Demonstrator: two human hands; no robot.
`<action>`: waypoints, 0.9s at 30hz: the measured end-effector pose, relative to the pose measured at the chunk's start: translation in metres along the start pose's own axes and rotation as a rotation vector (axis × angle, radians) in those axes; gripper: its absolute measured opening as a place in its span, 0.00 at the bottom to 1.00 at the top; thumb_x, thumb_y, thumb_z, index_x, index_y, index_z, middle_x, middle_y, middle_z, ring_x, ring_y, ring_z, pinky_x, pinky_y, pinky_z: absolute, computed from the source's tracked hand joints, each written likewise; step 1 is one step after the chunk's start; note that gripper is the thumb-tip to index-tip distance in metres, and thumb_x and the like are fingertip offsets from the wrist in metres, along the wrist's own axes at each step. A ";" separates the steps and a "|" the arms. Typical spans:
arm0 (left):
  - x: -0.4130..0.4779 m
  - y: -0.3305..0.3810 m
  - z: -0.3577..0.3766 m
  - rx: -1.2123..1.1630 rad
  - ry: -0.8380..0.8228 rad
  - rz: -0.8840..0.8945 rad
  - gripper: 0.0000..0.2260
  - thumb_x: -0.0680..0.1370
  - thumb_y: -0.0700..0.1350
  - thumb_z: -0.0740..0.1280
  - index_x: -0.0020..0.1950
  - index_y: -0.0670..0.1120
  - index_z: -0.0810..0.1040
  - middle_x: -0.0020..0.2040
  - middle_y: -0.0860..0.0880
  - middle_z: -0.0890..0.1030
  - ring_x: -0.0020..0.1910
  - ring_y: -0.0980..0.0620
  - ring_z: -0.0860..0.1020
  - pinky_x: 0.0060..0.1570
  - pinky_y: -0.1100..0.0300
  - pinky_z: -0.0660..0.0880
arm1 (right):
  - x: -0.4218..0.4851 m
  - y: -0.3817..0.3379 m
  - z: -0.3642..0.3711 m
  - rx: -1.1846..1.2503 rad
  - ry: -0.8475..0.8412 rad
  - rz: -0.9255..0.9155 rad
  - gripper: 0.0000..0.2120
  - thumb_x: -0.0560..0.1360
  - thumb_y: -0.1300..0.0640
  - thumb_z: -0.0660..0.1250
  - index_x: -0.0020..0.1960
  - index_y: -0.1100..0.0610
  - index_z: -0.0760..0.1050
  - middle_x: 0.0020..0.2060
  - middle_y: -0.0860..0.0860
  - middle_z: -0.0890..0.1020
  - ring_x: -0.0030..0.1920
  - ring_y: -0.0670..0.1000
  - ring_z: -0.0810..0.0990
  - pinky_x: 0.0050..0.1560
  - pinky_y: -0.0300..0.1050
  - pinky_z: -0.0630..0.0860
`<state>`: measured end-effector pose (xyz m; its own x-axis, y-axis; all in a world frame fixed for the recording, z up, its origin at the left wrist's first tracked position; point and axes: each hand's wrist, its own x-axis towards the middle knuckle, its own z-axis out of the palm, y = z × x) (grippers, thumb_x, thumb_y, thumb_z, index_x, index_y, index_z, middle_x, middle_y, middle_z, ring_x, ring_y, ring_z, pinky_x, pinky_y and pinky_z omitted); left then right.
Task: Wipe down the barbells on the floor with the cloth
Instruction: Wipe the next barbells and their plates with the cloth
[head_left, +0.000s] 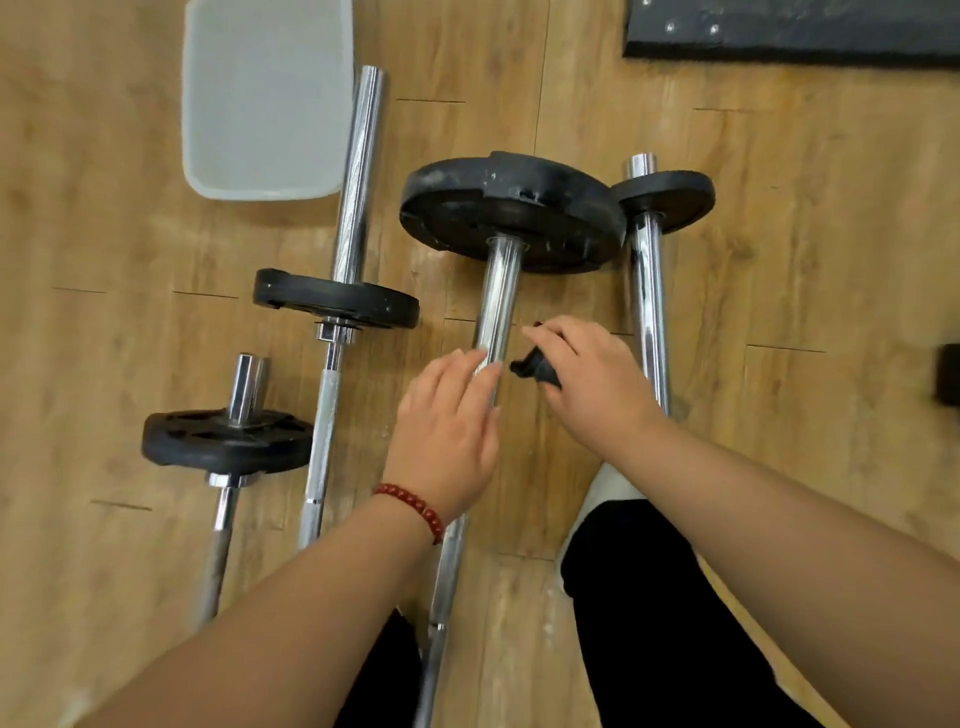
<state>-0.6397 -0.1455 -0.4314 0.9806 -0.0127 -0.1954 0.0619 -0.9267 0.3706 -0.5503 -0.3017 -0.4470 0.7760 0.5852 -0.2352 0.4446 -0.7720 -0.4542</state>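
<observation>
**Two hands meet at the sleeve of one barbell on a gym floor**

A head-worn camera looks down on four chrome barbells (358, 171) lying side by side on a wooden floor (779, 260), all running away from the viewer. The hands are at the third bar from the left (497, 291), which carries a large black plate (511, 213) near its far end.

The left hand (447, 431), with a red bead bracelet (415, 506) at the wrist, rests on this bar's bare sleeve on the near side of the plate. Its fingers lie fairly straight across the chrome, probably to stop the bar from rolling.

The right hand (587, 374) is just to the right of the same sleeve, its fingers curled around a small black object (537, 369). It is not possible to tell whether this is a bunched cloth or a collar clip, and no other cloth can be picked out. The object is held close beside the bar, level with the left fingertips, so it seems meant for this stretch of sleeve.

The fourth bar (647, 291) passes just beyond and under the right hand. The two bars on the left lie well apart from both hands.

A translucent grey bin (265, 98) sits beyond the left-hand bars, and a black mat (789, 31) lies at the far right. The person's black trouser legs (649, 623) stand on either side of the bar being handled.
</observation>
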 end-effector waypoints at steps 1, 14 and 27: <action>-0.005 0.013 -0.023 0.029 -0.010 0.055 0.19 0.78 0.46 0.60 0.68 0.44 0.71 0.66 0.46 0.73 0.67 0.46 0.69 0.69 0.50 0.65 | -0.012 -0.007 -0.022 -0.025 0.001 -0.031 0.24 0.69 0.59 0.73 0.64 0.58 0.75 0.56 0.54 0.79 0.54 0.58 0.78 0.51 0.55 0.75; -0.042 0.173 -0.270 0.171 0.007 0.404 0.18 0.77 0.47 0.59 0.66 0.44 0.71 0.63 0.44 0.76 0.64 0.44 0.71 0.67 0.46 0.66 | -0.127 -0.064 -0.300 -0.184 -0.020 -0.283 0.25 0.65 0.58 0.75 0.61 0.59 0.76 0.53 0.55 0.80 0.53 0.58 0.79 0.50 0.53 0.76; -0.033 0.171 -0.398 0.099 0.181 0.543 0.16 0.78 0.45 0.60 0.63 0.43 0.74 0.58 0.45 0.79 0.58 0.46 0.75 0.65 0.50 0.66 | -0.129 -0.143 -0.387 -0.108 0.155 -0.223 0.19 0.70 0.52 0.61 0.58 0.58 0.76 0.55 0.53 0.79 0.56 0.53 0.74 0.54 0.49 0.73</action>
<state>-0.5874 -0.1536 -0.0002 0.8836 -0.4400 0.1603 -0.4682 -0.8361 0.2859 -0.5404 -0.3629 -0.0194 0.7091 0.7051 -0.0015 0.6506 -0.6551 -0.3842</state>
